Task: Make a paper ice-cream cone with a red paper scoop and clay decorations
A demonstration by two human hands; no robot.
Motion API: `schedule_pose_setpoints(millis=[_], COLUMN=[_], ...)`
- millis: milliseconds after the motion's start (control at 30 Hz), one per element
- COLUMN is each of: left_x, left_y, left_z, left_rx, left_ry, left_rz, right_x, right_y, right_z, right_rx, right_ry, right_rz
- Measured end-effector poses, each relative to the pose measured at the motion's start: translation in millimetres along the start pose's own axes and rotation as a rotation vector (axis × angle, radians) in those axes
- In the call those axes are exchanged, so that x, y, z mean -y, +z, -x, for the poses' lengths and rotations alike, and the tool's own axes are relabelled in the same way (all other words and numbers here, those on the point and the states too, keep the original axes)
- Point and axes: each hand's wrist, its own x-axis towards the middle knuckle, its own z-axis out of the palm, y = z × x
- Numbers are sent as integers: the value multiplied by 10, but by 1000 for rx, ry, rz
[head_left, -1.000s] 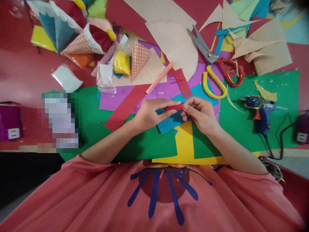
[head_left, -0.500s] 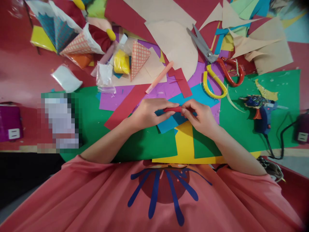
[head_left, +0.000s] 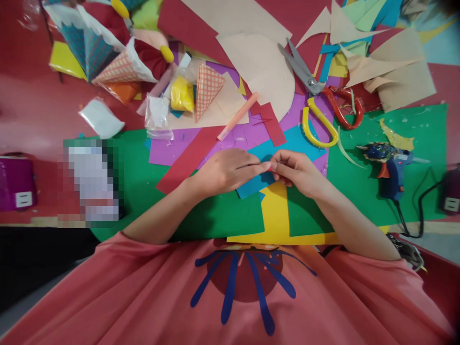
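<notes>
Left hand has shifted over red piece — your fingers now hide most of it. Both grips pinch it, right hand meeting left fingertip to fingertip above blue sheet — probably because piece is so small.

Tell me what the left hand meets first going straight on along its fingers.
Likely the right hand, just past the red piece at the left hand's fingertips; their fingertips look nearly touching, though depth is unclear.

Scissors behind right hand, glue gun to its right, cones back left
</notes>
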Motion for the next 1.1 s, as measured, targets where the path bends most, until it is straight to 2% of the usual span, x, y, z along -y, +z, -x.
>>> schedule_pose_setpoints(millis=[67,133,233,300,400,500,567,667,900,1000,1100], left_x=[-1,-5,-20,-38,-70,-95,-106,-113,-95,-111,-132], left_y=[-17,-24,-11,1,15,26,32,41,74,70,58], left_z=[-1,-3,-7,-18,-53,-93,-109,-110,-50,-64,-92], left_rx=[-3,-3,-2,-44,-105,-121,-121,-89,-21,-9,-79], left_ry=[60,57,-87,-250,-498,-633,-656,-654,-544,-563,-601], left_rz=[-80,-83,62,228,520,733,778,734,357,448,606], right_x=[-8,-9,-1,2,-4,-22,-38,-63,-73,-52,-46], right_y=[-17,-30,-40,-39,-25,-1,12,19,32,40,42], right_z=[-11,-18,-23,-21,-12,-6,-10,-26,-50,-43,-37], right_rx=[26,54,35,-52,-187,-170,-128,-104,-23,-41,-97], right_ry=[76,140,147,41,-184,-273,-265,-254,-228,-204,-203], right_rz=[-71,-138,-232,-234,-98,28,64,83,131,120,121])
